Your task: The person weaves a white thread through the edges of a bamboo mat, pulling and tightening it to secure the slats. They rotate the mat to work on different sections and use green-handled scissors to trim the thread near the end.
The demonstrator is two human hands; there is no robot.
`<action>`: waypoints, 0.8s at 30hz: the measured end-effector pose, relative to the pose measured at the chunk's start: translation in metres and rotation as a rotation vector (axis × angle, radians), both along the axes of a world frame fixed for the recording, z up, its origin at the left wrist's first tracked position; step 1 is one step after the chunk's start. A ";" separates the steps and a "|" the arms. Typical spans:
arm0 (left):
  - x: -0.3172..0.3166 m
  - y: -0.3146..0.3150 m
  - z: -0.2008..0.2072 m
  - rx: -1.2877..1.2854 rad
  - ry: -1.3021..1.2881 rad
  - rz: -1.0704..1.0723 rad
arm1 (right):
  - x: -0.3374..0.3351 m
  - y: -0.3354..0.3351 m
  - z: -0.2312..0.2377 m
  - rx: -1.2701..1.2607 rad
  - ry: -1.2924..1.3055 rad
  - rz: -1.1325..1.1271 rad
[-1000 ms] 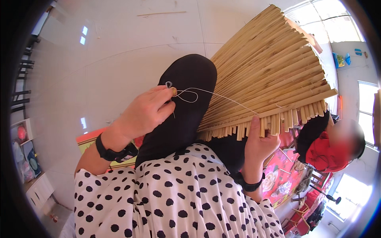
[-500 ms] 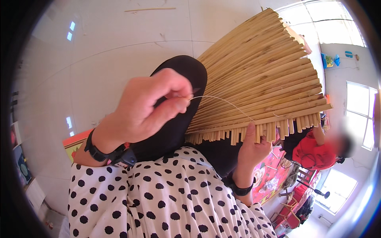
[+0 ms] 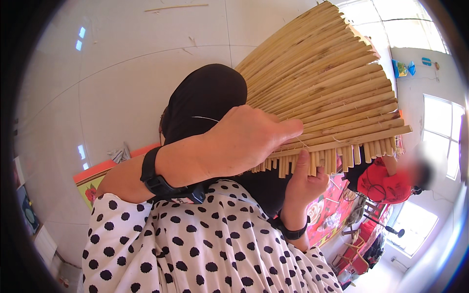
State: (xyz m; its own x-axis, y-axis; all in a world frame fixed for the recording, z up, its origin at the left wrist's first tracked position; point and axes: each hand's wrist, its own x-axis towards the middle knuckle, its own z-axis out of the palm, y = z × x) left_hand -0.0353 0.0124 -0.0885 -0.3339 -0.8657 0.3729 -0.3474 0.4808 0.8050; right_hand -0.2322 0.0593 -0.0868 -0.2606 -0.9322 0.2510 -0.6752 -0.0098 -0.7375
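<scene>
A mat of straw-coloured reed stalks (image 3: 317, 73) spreads from my lap toward the far right, with a flat strip (image 3: 351, 141) across its near edge and uneven stalk ends below. My left hand (image 3: 249, 134) lies over the near edge, thumb and forefinger pinched on a thin pale thread (image 3: 303, 142) that runs to the strip. The thread's loose end sticks out left of this hand, over my black-clad knee (image 3: 205, 93). My right hand (image 3: 307, 183) grips the near edge, thumb on the strip and fingers curled among the stalk ends.
Pale floor tiles (image 3: 122, 88) carry a loose stalk (image 3: 176, 8) and small scraps. At right a person in red (image 3: 383, 180) sits beside a red flowered mat or cloth (image 3: 327, 210). Another patterned piece with a red border (image 3: 90, 188) lies left of my arm.
My left hand has moved right and down from above my knee to the mat's edge, near my right thumb. The thread's long arc has shortened. My right hand keeps its grip.
</scene>
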 end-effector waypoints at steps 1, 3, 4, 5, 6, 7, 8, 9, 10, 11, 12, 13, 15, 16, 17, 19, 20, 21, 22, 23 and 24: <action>-0.001 0.000 0.001 -0.001 -0.025 0.008 | -0.001 0.000 0.000 0.007 0.005 -0.003; -0.001 -0.001 0.002 -0.004 -0.076 0.023 | -0.002 0.001 0.001 0.033 0.047 -0.007; -0.002 -0.003 0.001 -0.074 -0.022 0.070 | -0.002 0.000 0.003 0.053 0.086 -0.009; -0.003 -0.005 0.000 -0.144 0.031 0.117 | -0.002 0.000 0.004 0.073 0.122 -0.010; -0.003 -0.008 -0.001 -0.214 0.084 0.164 | -0.003 0.000 0.003 0.056 0.078 0.005; -0.002 -0.010 0.000 -0.226 0.075 0.165 | -0.003 0.000 0.002 0.040 0.035 0.020; 0.001 -0.012 0.002 -0.239 0.066 0.168 | -0.003 -0.001 0.002 0.023 -0.009 0.037; 0.003 -0.014 0.004 -0.252 0.056 0.172 | -0.003 -0.001 0.001 0.020 -0.021 0.040; 0.003 -0.014 0.002 -0.268 0.023 0.150 | -0.003 -0.001 0.001 0.017 -0.033 0.044; 0.003 -0.014 -0.001 -0.283 -0.010 0.130 | -0.002 -0.002 0.001 0.014 -0.044 0.050; 0.003 -0.013 -0.002 -0.299 -0.044 0.111 | -0.001 -0.002 0.003 0.026 -0.049 0.043; 0.003 -0.013 -0.002 -0.313 -0.059 0.102 | 0.001 -0.002 0.005 0.039 -0.054 0.036; 0.001 -0.011 -0.001 -0.344 -0.086 0.082 | 0.001 -0.003 0.006 0.054 -0.038 0.028; 0.001 -0.010 -0.001 -0.354 -0.091 0.079 | 0.001 -0.003 0.005 0.059 -0.018 0.028; 0.000 -0.010 -0.001 -0.368 -0.092 0.075 | 0.000 -0.002 0.005 0.061 0.005 0.025; -0.001 -0.009 0.000 -0.387 -0.096 0.072 | 0.000 -0.002 0.004 0.056 0.000 0.019; -0.002 -0.009 0.002 -0.390 -0.104 0.075 | 0.000 -0.002 0.004 0.055 -0.008 0.018; -0.002 -0.009 0.003 -0.394 -0.112 0.078 | 0.000 -0.002 0.003 0.048 -0.022 0.020; -0.002 -0.008 0.004 -0.394 -0.121 0.077 | 0.001 -0.003 0.003 0.041 -0.036 0.022; -0.002 -0.009 0.005 -0.396 -0.127 0.075 | 0.002 -0.003 0.003 0.032 -0.049 0.022; -0.002 -0.009 0.006 -0.397 -0.134 0.073 | 0.002 -0.003 0.004 0.034 -0.039 0.023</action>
State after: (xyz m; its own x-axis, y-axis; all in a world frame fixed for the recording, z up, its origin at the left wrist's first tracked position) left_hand -0.0376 0.0036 -0.0827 -0.3454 -0.6865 0.6399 -0.4806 0.7151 0.5076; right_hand -0.2297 0.0568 -0.0830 -0.2481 -0.9459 0.2093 -0.6460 0.0006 -0.7633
